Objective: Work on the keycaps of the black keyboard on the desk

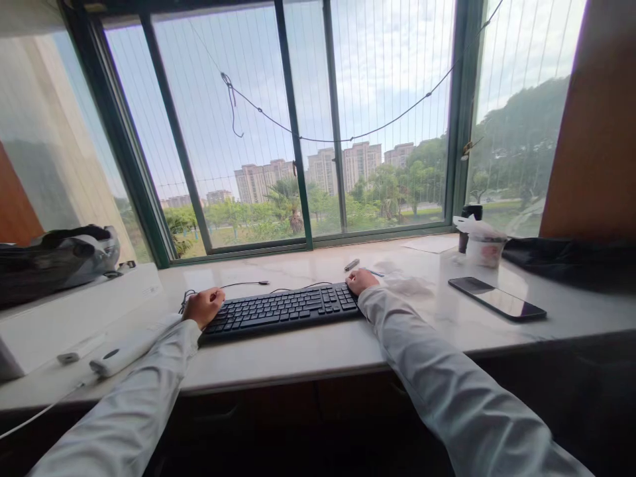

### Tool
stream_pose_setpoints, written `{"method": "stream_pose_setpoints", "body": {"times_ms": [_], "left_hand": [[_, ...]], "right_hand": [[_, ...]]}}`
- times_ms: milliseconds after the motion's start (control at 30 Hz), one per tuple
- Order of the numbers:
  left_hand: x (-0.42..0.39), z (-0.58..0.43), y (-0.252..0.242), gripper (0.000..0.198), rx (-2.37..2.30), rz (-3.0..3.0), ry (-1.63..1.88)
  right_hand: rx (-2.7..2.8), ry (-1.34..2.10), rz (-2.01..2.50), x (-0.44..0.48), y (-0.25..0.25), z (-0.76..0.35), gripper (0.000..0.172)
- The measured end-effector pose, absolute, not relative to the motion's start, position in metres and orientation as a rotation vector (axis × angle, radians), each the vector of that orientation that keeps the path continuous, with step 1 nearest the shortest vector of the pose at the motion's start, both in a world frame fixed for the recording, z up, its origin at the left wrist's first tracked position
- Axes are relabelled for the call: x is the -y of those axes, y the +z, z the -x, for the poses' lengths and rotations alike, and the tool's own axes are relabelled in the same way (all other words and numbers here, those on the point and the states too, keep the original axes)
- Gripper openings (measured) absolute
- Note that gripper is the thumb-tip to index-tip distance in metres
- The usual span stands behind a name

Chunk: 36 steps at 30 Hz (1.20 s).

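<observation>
A black keyboard lies on the white counter, slightly slanted, with its keys facing up. My left hand is closed at its far left corner, fingers curled round the edge. At the opposite end, my right hand grips the upper right corner, its fingertips mostly hidden. A black cable with a plug runs behind the keyboard. Just beyond my right hand sits a small silver object, too small to name, beside a thin blue-tipped item and crumpled clear plastic.
A black phone lies to the right, near a plastic cup in a bag and a dark bottle. On the left are a white handheld device, a white box and a black bag. A window stands behind the counter.
</observation>
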<state>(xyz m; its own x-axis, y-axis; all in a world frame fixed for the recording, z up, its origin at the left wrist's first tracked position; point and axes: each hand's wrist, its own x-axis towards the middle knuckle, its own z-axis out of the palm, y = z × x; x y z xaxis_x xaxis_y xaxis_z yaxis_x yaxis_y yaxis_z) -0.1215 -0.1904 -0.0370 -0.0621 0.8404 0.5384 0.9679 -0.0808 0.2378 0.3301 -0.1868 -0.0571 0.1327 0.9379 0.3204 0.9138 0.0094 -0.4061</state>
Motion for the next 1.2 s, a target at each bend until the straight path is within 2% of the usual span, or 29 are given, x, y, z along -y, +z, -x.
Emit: {"method": "stream_pose_setpoints", "body": {"times_ms": [300,467,733,867,1000,1200], "left_hand": [[0.186,0.126,-0.038,0.031,1.892,1.975,-0.866],[0.190,0.120,-0.033,0.030,1.852,2.007,-0.859],[0.199,0.071,0.003,0.032,1.666,2.135,-0.790],[0.195,0.019,0.023,0.032,1.518,2.209,-0.659],[0.189,-0.020,0.017,0.037,1.459,2.152,-0.635],[0.190,-0.024,0.000,0.032,1.445,2.211,-0.709]], "right_hand": [[1.638,0.097,1.941,0.181,-0.060,-0.335,0.022],[1.517,0.027,2.014,0.186,-0.050,-0.345,0.028],[1.500,-0.400,2.261,0.186,-0.045,-0.369,0.030],[1.552,-0.412,2.358,0.180,-0.049,-0.388,0.030],[1.611,-0.385,2.411,0.173,-0.051,-0.403,0.030],[1.655,-0.411,2.455,0.163,-0.041,-0.402,0.032]]}}
